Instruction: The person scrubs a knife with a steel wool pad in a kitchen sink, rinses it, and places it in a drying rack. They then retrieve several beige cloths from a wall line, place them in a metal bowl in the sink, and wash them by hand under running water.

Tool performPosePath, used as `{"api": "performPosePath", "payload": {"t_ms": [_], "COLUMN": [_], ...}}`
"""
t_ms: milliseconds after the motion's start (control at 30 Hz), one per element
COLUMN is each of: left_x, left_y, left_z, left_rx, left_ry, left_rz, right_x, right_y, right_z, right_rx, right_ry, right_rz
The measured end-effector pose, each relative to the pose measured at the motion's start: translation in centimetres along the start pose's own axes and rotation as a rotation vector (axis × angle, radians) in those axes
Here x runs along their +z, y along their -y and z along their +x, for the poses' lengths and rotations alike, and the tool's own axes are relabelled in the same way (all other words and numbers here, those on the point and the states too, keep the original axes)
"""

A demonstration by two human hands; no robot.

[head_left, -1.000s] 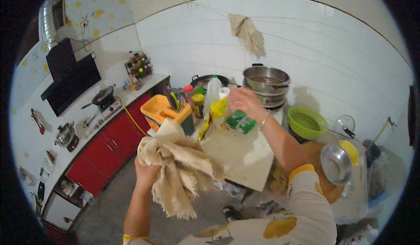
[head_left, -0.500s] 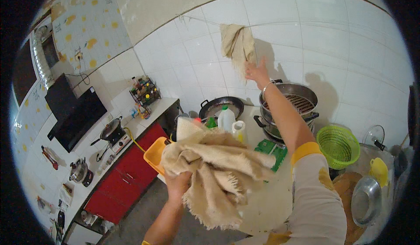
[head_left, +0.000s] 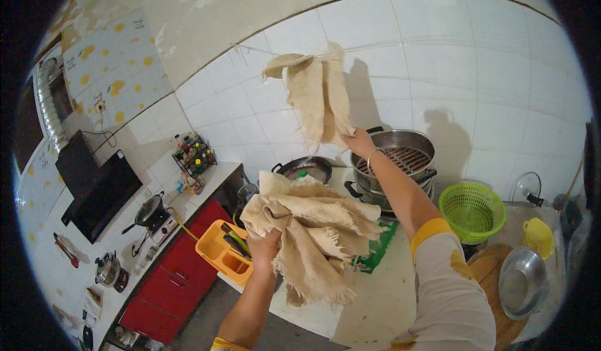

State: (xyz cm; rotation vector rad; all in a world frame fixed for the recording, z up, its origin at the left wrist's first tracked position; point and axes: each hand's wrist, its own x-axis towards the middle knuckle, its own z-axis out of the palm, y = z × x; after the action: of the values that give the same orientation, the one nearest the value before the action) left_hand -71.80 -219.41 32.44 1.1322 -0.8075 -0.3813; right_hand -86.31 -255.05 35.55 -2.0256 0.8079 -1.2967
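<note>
A beige burlap cloth (head_left: 313, 97) with frayed edges hangs over a thin line strung along the tiled wall. Its lower right corner is pinched in my right hand (head_left: 362, 143), and its upper left end sticks out sideways in a fold. My left hand (head_left: 265, 249) clutches a loose bundle of similar beige cloths (head_left: 313, 226), whose fringed ends droop above the pale counter (head_left: 375, 294). Just left of that bundle is a yellow-orange caddy (head_left: 216, 251) with dark and yellow-green handles in it. The bundle hides part of the counter behind it.
Below my right forearm stands a steel steamer pot (head_left: 400, 157) with a rack. A green basket (head_left: 471, 210), a metal bowl (head_left: 523, 282) and a round wooden board (head_left: 491, 276) sit to the right. Behind the bundle lie a black wok (head_left: 307, 170) and a green packet (head_left: 382, 251).
My right hand has come down and closed on the hanging cloth's lower corner. The cloth has spread wider and its upper end has swung left. My left hand still holds the bundle.
</note>
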Motion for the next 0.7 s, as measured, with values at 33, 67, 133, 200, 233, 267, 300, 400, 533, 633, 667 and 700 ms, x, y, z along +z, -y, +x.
{"api": "performPosePath", "payload": {"t_ms": [33, 67, 133, 200, 233, 267, 300, 400, 533, 633, 667, 700], "left_x": [0.2, 0.0, 0.4, -1.0, -1.8, -1.9, -2.5, -2.9, -3.8, -4.7, -4.9, -5.3], "left_y": [-0.1, -0.2, -1.6, -1.6, -1.6, -1.6, -1.8, -5.5, -7.9, -8.6, -9.0, -9.0], "left_z": [-0.3, -0.6, -2.4, -3.2, -3.6, -3.9, -4.3, -6.0, -7.3, -7.9, -7.9, -7.8], "left_rx": [0.006, 0.013, -0.035, -0.093, -0.049, -0.007, 0.022, -0.016, -0.004, 0.019, 0.026, 0.028], "left_ry": [0.007, 0.001, -0.051, -0.085, -0.088, -0.078, -0.093, -0.125, -0.163, -0.201, -0.213, -0.222], "left_rz": [-0.042, -0.073, -0.092, -0.045, -0.034, -0.039, -0.018, -0.058, -0.114, -0.131, -0.125, -0.126], "right_x": [-0.1, 0.6, 1.1, 4.1, 5.1, 4.9, 5.3, 5.3, 6.6, 6.9, 6.4, 6.0], "right_y": [-0.9, 0.1, 4.5, 3.7, 3.9, 4.1, 5.1, 6.7, 3.1, 1.6, 1.1, 0.2], "right_z": [0.9, 1.2, 1.2, 4.6, 5.9, 7.2, 6.7, 5.5, 9.0, 11.8, 12.4, 12.5], "right_rx": [0.006, 0.011, 0.247, 0.325, 0.354, 0.377, 0.398, 0.422, 0.317, 0.207, 0.176, 0.150], "right_ry": [-0.011, -0.010, 0.044, -0.156, -0.239, -0.342, -0.353, -0.366, -0.425, -0.461, -0.398, -0.330], "right_rz": [0.112, 0.238, 0.461, 0.459, 0.441, 0.408, 0.306, 0.102, 0.058, 0.049, -0.034, -0.133]}}
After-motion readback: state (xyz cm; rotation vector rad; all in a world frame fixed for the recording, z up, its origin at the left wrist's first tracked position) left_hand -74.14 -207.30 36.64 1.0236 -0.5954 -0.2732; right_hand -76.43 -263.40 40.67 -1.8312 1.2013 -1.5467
